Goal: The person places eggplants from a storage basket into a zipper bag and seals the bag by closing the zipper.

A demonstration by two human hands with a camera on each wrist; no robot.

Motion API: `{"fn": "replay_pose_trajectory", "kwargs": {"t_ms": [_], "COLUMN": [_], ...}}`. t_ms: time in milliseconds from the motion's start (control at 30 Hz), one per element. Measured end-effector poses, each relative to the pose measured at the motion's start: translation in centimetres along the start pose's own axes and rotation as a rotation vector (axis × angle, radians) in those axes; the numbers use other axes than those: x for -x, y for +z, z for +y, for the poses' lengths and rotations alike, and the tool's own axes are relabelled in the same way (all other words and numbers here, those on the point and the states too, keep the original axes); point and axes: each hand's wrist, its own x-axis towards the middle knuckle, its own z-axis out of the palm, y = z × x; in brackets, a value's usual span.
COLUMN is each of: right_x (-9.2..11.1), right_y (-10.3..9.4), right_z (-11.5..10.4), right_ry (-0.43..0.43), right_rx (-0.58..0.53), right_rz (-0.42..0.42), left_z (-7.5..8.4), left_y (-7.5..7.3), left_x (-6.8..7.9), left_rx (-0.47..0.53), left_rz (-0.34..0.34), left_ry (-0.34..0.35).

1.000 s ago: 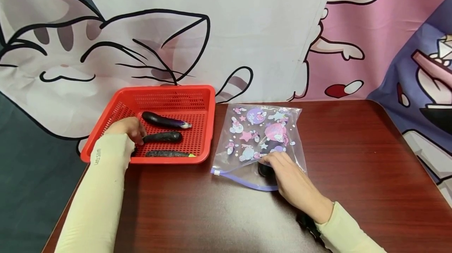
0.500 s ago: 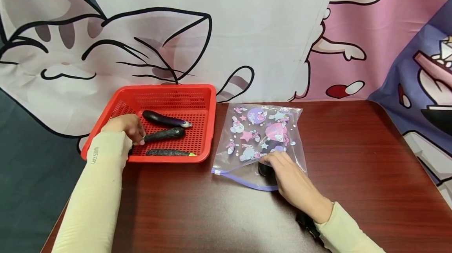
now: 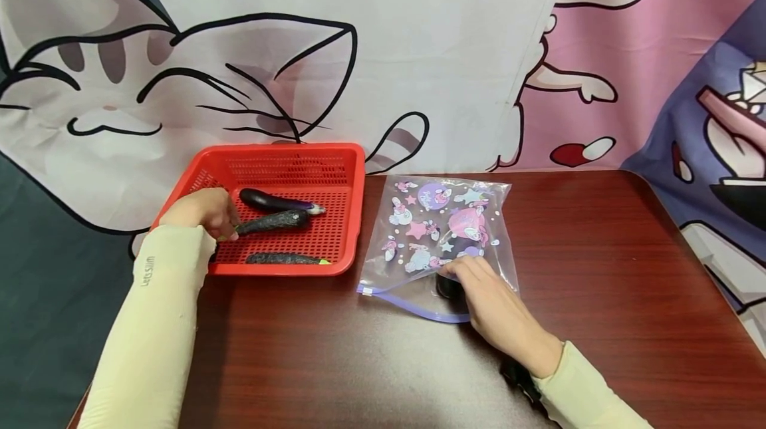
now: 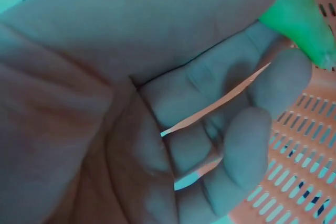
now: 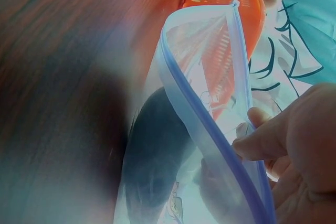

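Observation:
In the head view my left hand (image 3: 203,208) reaches into the red basket (image 3: 358,216) and pinches a dark, bumpy cucumber (image 3: 275,221) by one end. Its green stem end (image 4: 302,22) shows between thumb and fingers in the left wrist view. The cucumber slants, its far end overlapping an eggplant (image 3: 269,201). A second cucumber (image 3: 284,259) lies along the near wall. My right hand (image 3: 499,306) pinches the mouth edge of a clear printed zip bag (image 3: 413,249), holding it apart. A dark, smooth, rounded vegetable (image 5: 157,145) lies inside that bag.
The basket stands at the back left of the brown wooden table (image 3: 311,349), the bag right of it. A printed cloth (image 3: 455,70) hangs behind the table. A purple zip strip with a white slider (image 3: 367,291) edges the bag's mouth.
My left hand has shifted slightly left and back, taking the cucumber with it. The cucumber's far end has risen toward the eggplant. The right hand and bag have stayed in place.

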Motion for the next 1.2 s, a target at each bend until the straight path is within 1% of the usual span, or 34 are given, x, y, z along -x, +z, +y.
{"fn": "replay_pose_trajectory", "kwargs": {"t_ms": [100,367,467,600,767,1000,1200], "right_x": [0.0,0.0,-0.1,-0.1,-0.1,-0.1,-0.1], "right_y": [0.0,0.0,0.0,0.0,0.0,-0.1,-0.2], "right_z": [0.0,0.1,0.1,0.1,0.0,0.1,0.1], "right_ry": [-0.001,0.004,0.006,0.001,-0.002,0.006,0.008], "right_rx": [-0.002,-0.002,-0.002,-0.002,-0.009,-0.007,-0.011], "right_rz": [-0.001,-0.005,-0.003,-0.001,-0.001,-0.007,-0.011], "left_z": [0.3,1.4,1.8,2.3,3.0,4.0,5.0], "left_y": [-0.1,-0.6,-0.7,-0.4,0.0,0.5,1.1], "left_x": [0.3,1.2,1.8,2.7,3.8,4.9,5.8], "left_rx": [-0.027,-0.056,-0.048,-0.022,-0.032,-0.014,-0.004], "left_rz": [0.042,0.146,0.180,0.224,0.282,0.326,0.337], "left_ry": [0.012,0.032,0.033,0.029,0.046,0.034,0.014]}}
